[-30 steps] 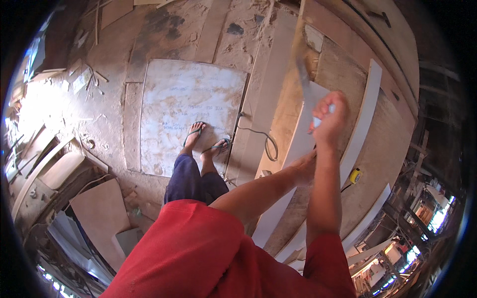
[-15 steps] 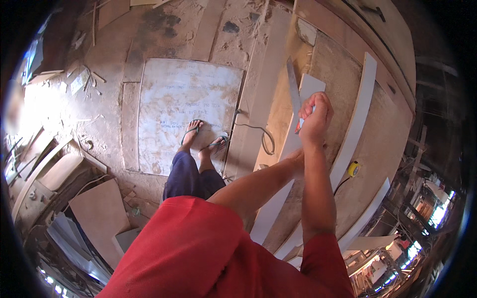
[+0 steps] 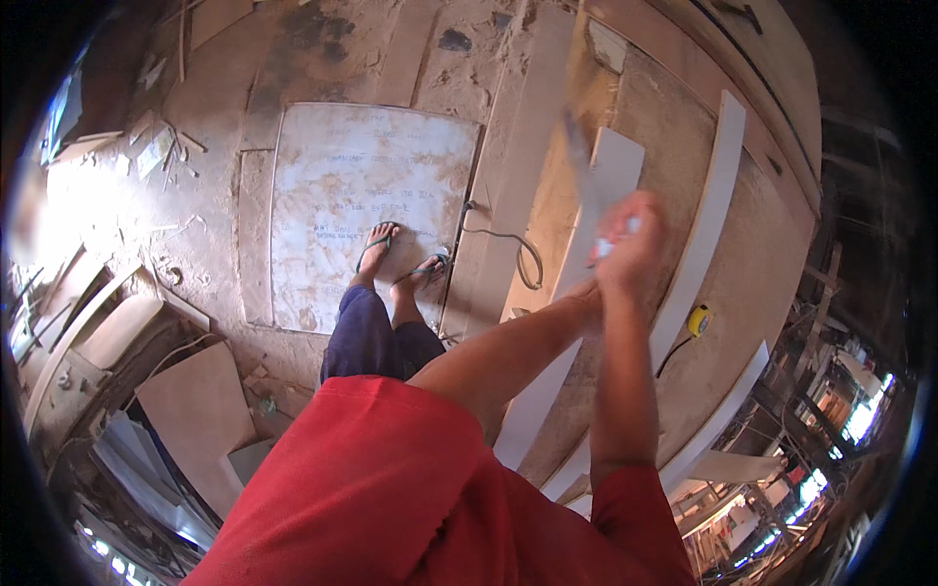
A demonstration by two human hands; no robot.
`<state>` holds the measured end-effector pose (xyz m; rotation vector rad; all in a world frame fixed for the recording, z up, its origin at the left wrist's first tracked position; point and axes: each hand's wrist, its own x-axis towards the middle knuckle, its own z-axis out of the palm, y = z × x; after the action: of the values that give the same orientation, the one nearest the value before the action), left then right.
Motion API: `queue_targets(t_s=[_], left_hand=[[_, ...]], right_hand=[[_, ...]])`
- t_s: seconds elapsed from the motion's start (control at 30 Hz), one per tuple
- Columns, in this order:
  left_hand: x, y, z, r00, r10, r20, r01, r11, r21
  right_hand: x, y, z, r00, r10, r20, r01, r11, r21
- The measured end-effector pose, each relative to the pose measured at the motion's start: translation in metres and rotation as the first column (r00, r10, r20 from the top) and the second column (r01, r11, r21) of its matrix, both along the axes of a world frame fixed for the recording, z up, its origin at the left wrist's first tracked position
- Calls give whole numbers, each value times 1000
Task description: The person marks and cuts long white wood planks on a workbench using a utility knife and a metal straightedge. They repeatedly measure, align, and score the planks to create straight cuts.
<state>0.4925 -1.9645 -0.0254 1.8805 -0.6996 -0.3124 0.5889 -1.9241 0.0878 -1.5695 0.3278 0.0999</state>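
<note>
My right hand [image 3: 633,234] is a fist, blurred by motion, around the handle of a hand saw. The handle looks white and orange-red. The saw's long metal blade [image 3: 583,174], also smeared, points away from me and lies across the edge of a long white board [image 3: 532,420]. My left arm reaches across to the same board. Of my left hand [image 3: 586,295] only the back near the wrist shows. Its fingers are hidden behind my right forearm, so I cannot see how they rest.
Another long white strip [image 3: 705,215] lies to the right on the brown worktop [image 3: 674,117]. A yellow tape measure [image 3: 698,320] sits beside it. A dark cable [image 3: 528,264] loops at the worktop's left edge. My sandalled feet stand on a stained white panel [image 3: 371,176]; wood scraps [image 3: 166,156] lie left.
My right hand and the saw have moved a little toward me along the white board. My left arm keeps its place on the board. The whole view has shifted slightly.
</note>
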Motion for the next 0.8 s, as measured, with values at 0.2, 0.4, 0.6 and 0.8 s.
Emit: queue_targets(t_s=[0.2, 0.4, 0.6, 0.8], left_hand=[[-3, -15, 9, 1000, -10, 2, 10, 1000, 25], [-4, -11, 4, 1000, -23, -18, 23, 999, 33], [-3, -9, 5, 996, -43, -78, 45, 999, 21], [5, 5, 8, 983, -48, -179, 59, 997, 55]], right_hand=[[-15, -9, -17, 997, 76, 12, -73, 985, -158], [-19, -11, -18, 976, 205, -77, -207, 978, -12], [-30, -7, -18, 993, 1, -119, -1, 1000, -2], [-9, -22, 11, 987, 112, -119, -81, 968, 236]])
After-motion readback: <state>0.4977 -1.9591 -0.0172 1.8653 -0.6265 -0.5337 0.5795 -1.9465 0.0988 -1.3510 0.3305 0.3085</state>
